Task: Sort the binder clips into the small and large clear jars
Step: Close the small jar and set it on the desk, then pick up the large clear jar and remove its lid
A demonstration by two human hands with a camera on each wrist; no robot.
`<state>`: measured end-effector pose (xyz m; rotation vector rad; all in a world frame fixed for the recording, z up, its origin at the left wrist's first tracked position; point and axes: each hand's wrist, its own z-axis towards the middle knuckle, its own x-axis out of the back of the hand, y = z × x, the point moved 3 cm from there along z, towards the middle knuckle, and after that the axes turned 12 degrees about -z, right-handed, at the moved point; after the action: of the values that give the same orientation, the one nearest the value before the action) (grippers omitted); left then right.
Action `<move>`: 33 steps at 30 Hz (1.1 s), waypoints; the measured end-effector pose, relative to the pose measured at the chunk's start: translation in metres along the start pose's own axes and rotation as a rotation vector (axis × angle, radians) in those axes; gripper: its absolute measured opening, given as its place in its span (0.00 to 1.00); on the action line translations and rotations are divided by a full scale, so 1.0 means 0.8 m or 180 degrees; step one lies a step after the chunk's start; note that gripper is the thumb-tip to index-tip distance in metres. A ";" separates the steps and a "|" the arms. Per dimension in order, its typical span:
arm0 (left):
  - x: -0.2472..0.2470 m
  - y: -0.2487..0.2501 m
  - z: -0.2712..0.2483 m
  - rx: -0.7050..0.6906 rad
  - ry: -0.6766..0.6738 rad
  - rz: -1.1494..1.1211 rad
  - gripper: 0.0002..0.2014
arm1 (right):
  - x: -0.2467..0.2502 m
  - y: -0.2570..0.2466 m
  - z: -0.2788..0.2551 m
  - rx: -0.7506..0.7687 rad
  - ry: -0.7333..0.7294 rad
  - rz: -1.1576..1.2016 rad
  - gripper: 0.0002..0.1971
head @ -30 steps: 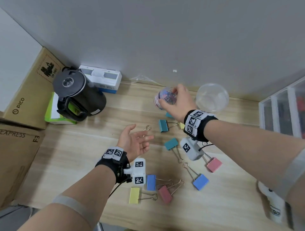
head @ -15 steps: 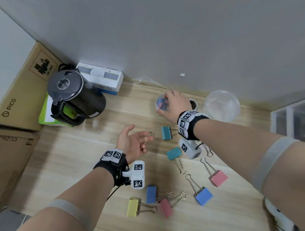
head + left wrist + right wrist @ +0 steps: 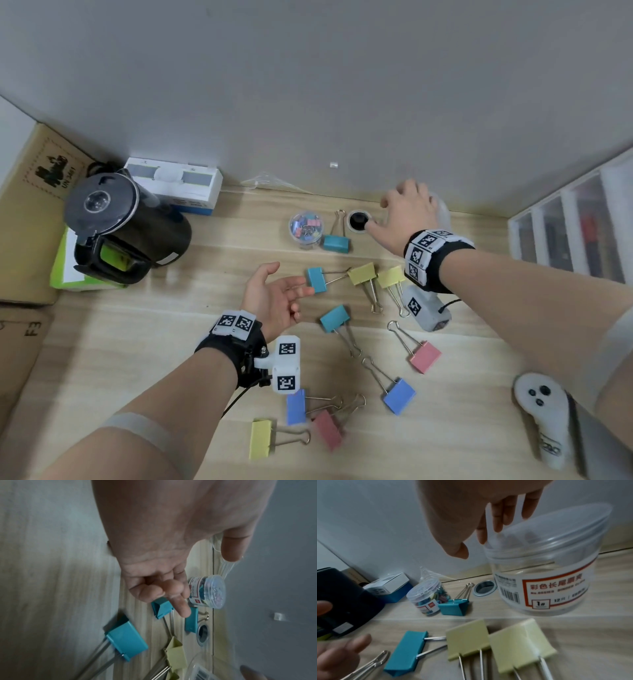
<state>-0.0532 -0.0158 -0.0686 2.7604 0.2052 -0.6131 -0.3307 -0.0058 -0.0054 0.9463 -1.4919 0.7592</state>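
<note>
Pale wood-grain covers the desk (image 3: pixel 144 329), which ends at a plain grey wall (image 3: pixel 308 85) at 12 o'clock.

There are two clear jars. The small jar (image 3: pixel 306 229) stands upright and lidded near the wall, packed with tiny coloured clips. The large jar (image 3: pixel 544 582) stands upright at about 1 o'clock, with its lid (image 3: pixel 556 524) on and a red-framed label facing the wrist camera.

Ten large binder clips lie flat on the desk:
- The teal clip (image 3: pixel 335 241) just beside the small jar points its wire handles to 12 o'clock.
- A second teal clip (image 3: pixel 317 279) points its handles to 3 o'clock.
- The two yellow clips (image 3: pixel 361 273) beside it lie side by side with handles toward 5 o'clock.
- A third teal clip (image 3: pixel 335 318) runs toward 5 o'clock.
- The pink clip (image 3: pixel 424 356) and the blue clip (image 3: pixel 399 395) aim their handles at 10 o'clock.
- At 6 o'clock, a second blue clip (image 3: pixel 296 407) and a lone yellow clip (image 3: pixel 261 438) point to 3 o'clock.
- A red clip (image 3: pixel 328 433) between them points toward 2 o'clock.

The right hand (image 3: pixel 404 212) hangs over the large jar with its fingers spread and its fingertips at the lid's rim. I cannot tell whether they touch it. The left hand (image 3: pixel 274 301) is palm-up at the desk's middle, with loosely spread fingers holding nothing.

A black kettle (image 3: pixel 126 233) stands at 10 o'clock. A drawer unit (image 3: pixel 575 240) is at 3 o'clock, and a white controller (image 3: pixel 544 418) lies at 4 o'clock.
</note>
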 end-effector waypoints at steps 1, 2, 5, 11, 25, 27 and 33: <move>-0.003 -0.003 -0.003 -0.0007 -0.0008 0.0031 0.28 | -0.001 0.009 -0.008 -0.0078 -0.0091 -0.0037 0.27; -0.004 -0.005 -0.005 -0.0010 -0.0007 0.0049 0.28 | -0.005 0.015 -0.014 -0.0149 -0.0241 -0.0038 0.29; -0.006 -0.014 -0.013 -0.0019 -0.0030 0.0102 0.27 | -0.017 0.031 -0.036 -0.0164 -0.0645 -0.0040 0.36; -0.003 -0.035 -0.031 -0.0056 -0.0020 0.0153 0.26 | -0.006 0.052 -0.061 -0.0016 -0.0603 -0.0522 0.48; -0.008 -0.098 -0.077 -0.0083 0.0010 0.0376 0.25 | -0.001 0.055 -0.147 0.0151 -0.1447 -0.1321 0.40; -0.010 -0.106 -0.084 -0.0093 0.0036 0.0380 0.24 | 0.002 0.060 -0.160 0.0116 -0.1329 -0.1237 0.37; -0.017 -0.125 -0.099 -0.0063 0.0049 0.0481 0.23 | 0.026 0.063 -0.190 -0.0128 -0.1357 -0.0391 0.48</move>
<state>-0.0548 0.1034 -0.0213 2.7309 0.0058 -0.5474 -0.3047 0.1474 0.0383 1.2093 -1.7874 0.4519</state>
